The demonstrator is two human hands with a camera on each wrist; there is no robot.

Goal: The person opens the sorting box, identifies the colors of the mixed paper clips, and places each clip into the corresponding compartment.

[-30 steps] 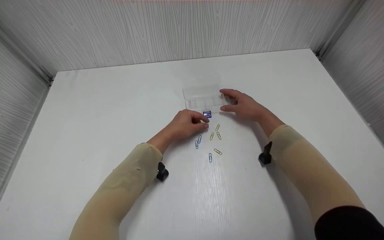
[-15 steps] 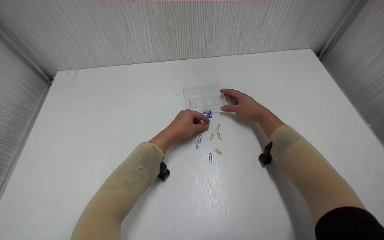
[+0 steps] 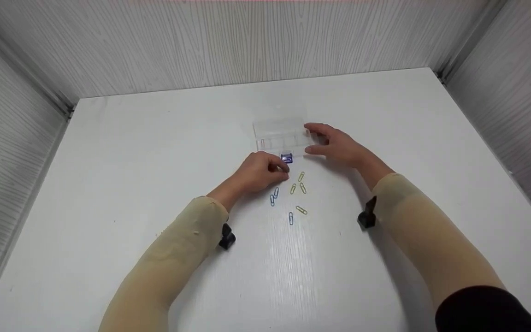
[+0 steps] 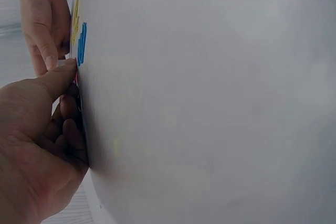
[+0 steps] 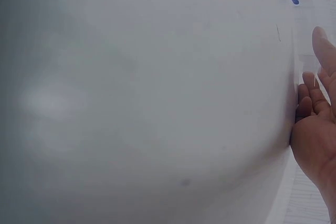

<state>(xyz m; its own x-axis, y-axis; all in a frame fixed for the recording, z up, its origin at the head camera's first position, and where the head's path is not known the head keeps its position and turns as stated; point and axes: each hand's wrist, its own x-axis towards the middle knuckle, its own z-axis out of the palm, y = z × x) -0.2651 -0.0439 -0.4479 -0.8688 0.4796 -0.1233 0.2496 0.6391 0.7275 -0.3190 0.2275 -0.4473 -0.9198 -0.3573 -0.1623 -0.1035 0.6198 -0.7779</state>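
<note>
In the head view my left hand [image 3: 262, 171] is low over the table, in front of a clear compartment box [image 3: 274, 144]. Its thumb and index finger pinch a mostly hidden paper clip, of which a sliver of red [image 4: 76, 78] shows in the left wrist view. My right hand [image 3: 339, 146] holds the right end of the box, thumb at the front and fingers at the back. The box lid [image 3: 278, 125] stands open at the rear, and a reddish paper clip [image 3: 262, 143] lies in the left compartment. A small blue-purple piece [image 3: 286, 158] sits at the front edge.
Several yellow paper clips [image 3: 301, 176] lie loose in front of the box. Three blue paper clips [image 3: 291, 218] are nearby, two of them close together by my left hand. Pale wood-grain panels [image 3: 228, 46] rise behind and beside the white table [image 3: 132, 161].
My left forearm has shifted very slightly to the right, and the pinkish tip at its fingertips no longer shows in the head view. The right hand and the box stay put.
</note>
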